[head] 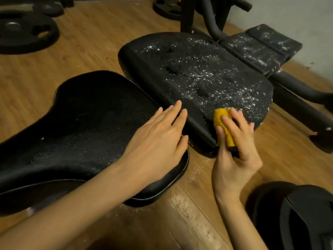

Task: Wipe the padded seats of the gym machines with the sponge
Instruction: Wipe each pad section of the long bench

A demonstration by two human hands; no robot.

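Gripping a yellow sponge (224,129), the person's right hand (236,150) curls its fingers and thumb around it and holds it against the near edge of a black padded seat (198,76), whose top is scattered with white specks and shows a few worn patches. The left hand (158,141) lies flat with straight fingers on a second black padded seat (81,127), its fingertips reaching across the narrow gap to touch the edge of the speckled one; this nearer seat looks mostly clean, with a textured, slightly glossy surface. Beyond the speckled seat sits a smaller black pad (259,47), also dusted with white, mounted on dark metal frame tubes (297,87). Black weight plates (23,31) lie on the wooden floor (86,44) at upper left, and another dark plate (302,217) rests at lower right beside the right wrist. White dust marks the floor beneath the seats.
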